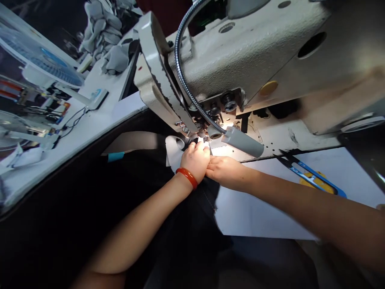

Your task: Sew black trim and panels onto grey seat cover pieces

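My left hand (196,158), with a red bangle on its wrist, rests with curled fingers on pale grey fabric (174,150) right under the needle area of the sewing machine (240,60). My right hand (224,170) lies beside it, fingers pressed toward the same spot, glare from the gooseneck lamp (242,140) hiding the fingertips. Black fabric (168,224) spreads from under both hands toward me.
Blue-handled thread snips (309,172) lie on the white table at the right. A grey strip with a blue tag (116,156) trails off to the left. A fan (42,60), cables and a heap of grey fabric pieces (105,28) sit on the far-left bench.
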Demonstrator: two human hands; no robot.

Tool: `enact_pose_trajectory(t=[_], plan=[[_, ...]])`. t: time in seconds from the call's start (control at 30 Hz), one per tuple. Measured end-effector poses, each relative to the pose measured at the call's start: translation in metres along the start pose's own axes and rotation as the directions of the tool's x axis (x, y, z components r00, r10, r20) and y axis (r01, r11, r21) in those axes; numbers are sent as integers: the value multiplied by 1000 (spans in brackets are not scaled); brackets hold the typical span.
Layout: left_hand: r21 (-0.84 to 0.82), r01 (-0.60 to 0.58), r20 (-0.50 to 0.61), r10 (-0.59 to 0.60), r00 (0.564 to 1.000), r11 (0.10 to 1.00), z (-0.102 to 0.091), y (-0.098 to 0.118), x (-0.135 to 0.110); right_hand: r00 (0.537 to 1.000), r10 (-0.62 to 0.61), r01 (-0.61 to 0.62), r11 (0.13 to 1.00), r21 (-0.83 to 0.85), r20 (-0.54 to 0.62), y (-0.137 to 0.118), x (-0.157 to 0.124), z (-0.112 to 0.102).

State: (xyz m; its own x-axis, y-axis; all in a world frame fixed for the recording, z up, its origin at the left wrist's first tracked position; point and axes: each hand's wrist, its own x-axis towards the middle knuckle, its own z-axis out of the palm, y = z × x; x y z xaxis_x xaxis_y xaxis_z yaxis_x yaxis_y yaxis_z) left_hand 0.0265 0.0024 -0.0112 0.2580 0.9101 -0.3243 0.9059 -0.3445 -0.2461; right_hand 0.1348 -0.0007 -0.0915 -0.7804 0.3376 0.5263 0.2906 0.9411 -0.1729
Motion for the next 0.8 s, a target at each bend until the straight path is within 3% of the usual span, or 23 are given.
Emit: enact_pose_trajectory(t=[0.13,0.23,0.37,0.67,0.8], plan=[[-47,4,1,-4,1000,999,0,-7,3,999,34,-34,999,-26,5,5,2,2],[-99,27,16,-26,1000,995,4,-12,5,998,65,-64,984,-164,1,-10,3,-2],[-146,-17,18,20,1000,989,8,-15,9,1000,12,-20,952,-304,-28,-32,0,-6],[-93,-35,21,37,999,995,0,-13,16,996,75,-63,971,-230,45,-16,3,-6],[-87,-6,21,8,1000,996,-1,-12,17,999,6,4,974,-228,46,-28,0,-6]])
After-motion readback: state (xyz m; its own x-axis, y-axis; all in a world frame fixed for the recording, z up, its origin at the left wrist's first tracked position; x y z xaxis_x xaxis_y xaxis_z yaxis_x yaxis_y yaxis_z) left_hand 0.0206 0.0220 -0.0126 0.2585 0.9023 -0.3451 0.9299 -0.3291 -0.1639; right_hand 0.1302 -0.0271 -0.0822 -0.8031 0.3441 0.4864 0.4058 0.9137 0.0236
